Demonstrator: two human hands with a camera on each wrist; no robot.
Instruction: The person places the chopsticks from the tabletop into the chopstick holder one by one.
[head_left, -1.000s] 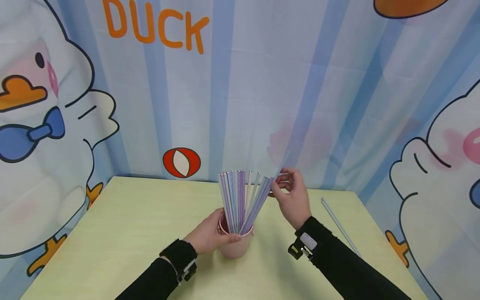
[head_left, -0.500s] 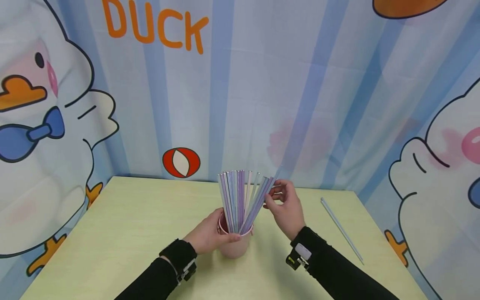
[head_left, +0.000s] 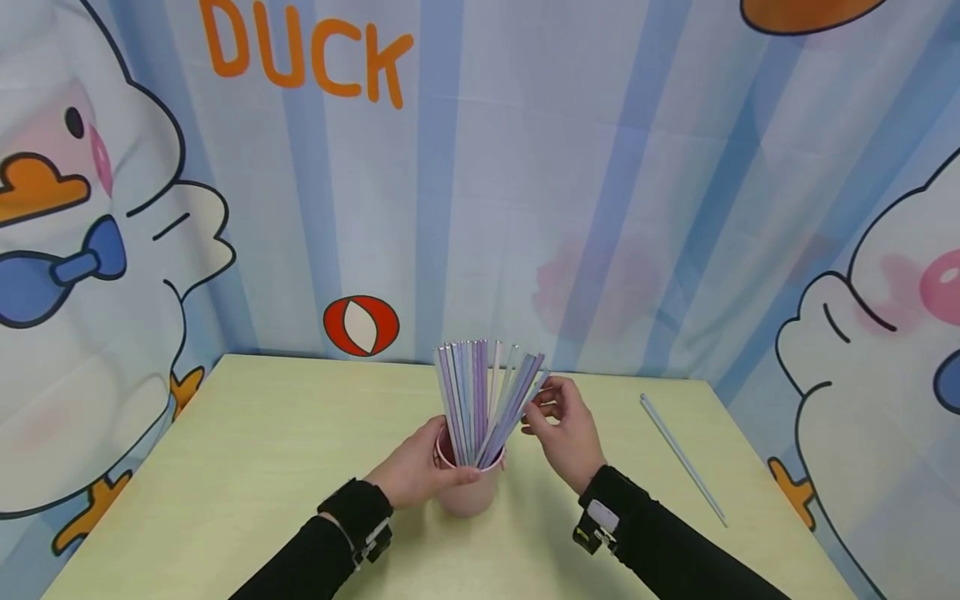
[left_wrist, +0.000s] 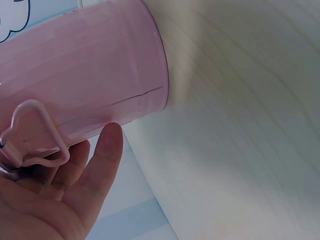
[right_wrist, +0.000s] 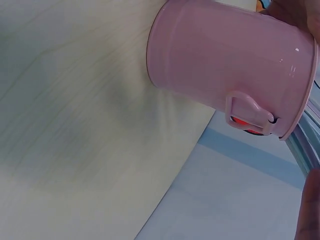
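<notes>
A small pink bucket (head_left: 467,498) with little side handles (right_wrist: 245,111) stands upright on the table. Many clear, blue and purple drinking straws (head_left: 471,400) fan out of it. My left hand (head_left: 414,468) grips the bucket's left side, thumb across the front of the rim; in the left wrist view its fingers (left_wrist: 102,165) reach along the wall by a handle. My right hand (head_left: 567,433), right of the bundle, pinches a straw (head_left: 543,381) whose lower part slants into the bucket among the others. In the right wrist view only a fingertip (right_wrist: 311,210) shows beside the straws (right_wrist: 305,142).
A few pale blue straws (head_left: 684,461) lie together on the right of the light wooden table (head_left: 300,442). Behind the table's back edge hangs a blue-striped curtain (head_left: 495,183) with cartoon ducks.
My right hand has come down and left, lowering the straw into the bucket; its top sank from well above the bundle to about level with it. The left hand stays on the bucket.
</notes>
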